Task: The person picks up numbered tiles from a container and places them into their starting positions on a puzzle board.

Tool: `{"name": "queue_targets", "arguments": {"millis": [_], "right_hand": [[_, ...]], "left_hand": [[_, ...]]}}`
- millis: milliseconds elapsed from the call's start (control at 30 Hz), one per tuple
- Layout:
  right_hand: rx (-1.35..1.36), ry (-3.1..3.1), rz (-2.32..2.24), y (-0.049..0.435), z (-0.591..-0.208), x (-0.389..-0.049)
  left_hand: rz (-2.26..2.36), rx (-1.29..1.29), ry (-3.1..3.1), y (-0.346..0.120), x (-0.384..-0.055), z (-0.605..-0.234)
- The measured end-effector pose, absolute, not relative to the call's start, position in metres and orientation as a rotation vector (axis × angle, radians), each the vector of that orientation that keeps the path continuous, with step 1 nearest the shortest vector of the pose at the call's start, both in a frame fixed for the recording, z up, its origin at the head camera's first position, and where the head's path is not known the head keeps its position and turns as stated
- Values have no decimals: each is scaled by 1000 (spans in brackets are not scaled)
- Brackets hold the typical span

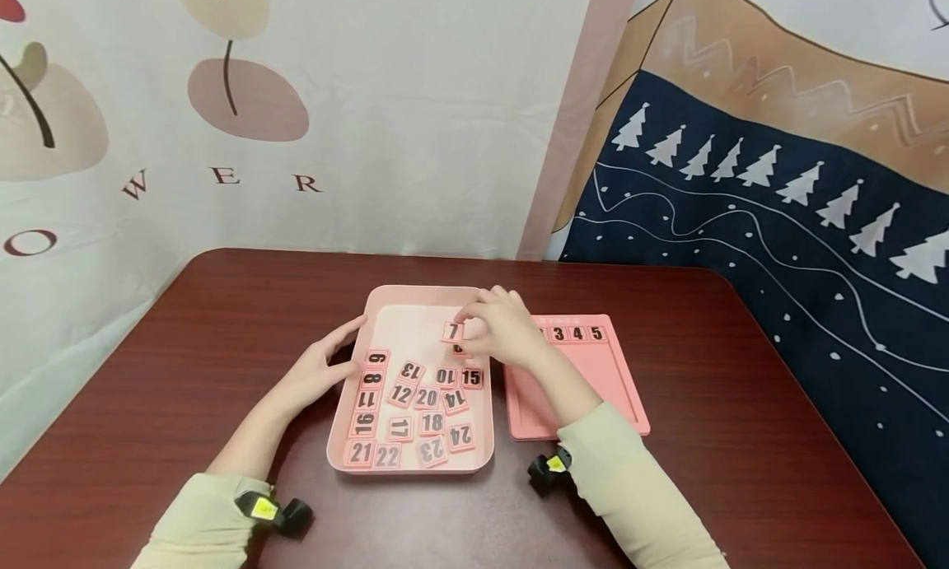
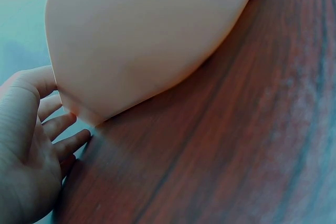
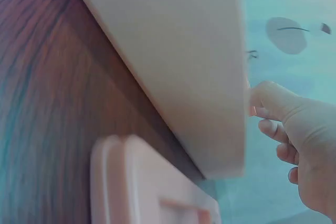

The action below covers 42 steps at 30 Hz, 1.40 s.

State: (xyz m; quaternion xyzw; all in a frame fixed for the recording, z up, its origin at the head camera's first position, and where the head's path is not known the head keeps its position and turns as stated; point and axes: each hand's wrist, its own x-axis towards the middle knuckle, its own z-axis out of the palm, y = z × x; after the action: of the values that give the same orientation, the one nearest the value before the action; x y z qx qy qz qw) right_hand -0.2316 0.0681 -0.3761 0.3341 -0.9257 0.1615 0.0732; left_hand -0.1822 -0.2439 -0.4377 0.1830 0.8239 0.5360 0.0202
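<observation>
A pale pink tray (image 1: 411,462) holds many loose number tiles. My left hand (image 1: 311,377) rests along its left side, thumb and fingers spread apart at the rim; in the left wrist view, fingertips (image 2: 83,136) meet the outer wall. Over the tray's right part, my right hand (image 1: 498,326) pinches a small number tile (image 3: 252,111) between thumb and forefinger. Tile 7 (image 1: 451,332) shows right at these fingertips, and another tile below it is partly covered by the thumb. Its number I cannot tell. The right wrist view hides the tray's inside behind its wall.
Right of the tray lies a pink number board (image 1: 630,404), its top row bearing tiles such as 3, 4 and 5 (image 1: 596,333). My right forearm crosses over it. Both stand on a dark red-brown wooden table (image 1: 712,454), with printed cloths (image 1: 445,141) hanging behind its far edge.
</observation>
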Motion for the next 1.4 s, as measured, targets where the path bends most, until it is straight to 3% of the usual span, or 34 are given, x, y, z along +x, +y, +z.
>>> {"name": "queue_targets", "arguments": {"millis": [700, 1400], "right_hand": [[849, -2747, 564, 170, -391, -210], [791, -2889, 635, 198, -407, -220]], "left_hand": [[1651, 547, 2558, -244, -182, -435], [1655, 540, 2547, -244, -181, -435]]}}
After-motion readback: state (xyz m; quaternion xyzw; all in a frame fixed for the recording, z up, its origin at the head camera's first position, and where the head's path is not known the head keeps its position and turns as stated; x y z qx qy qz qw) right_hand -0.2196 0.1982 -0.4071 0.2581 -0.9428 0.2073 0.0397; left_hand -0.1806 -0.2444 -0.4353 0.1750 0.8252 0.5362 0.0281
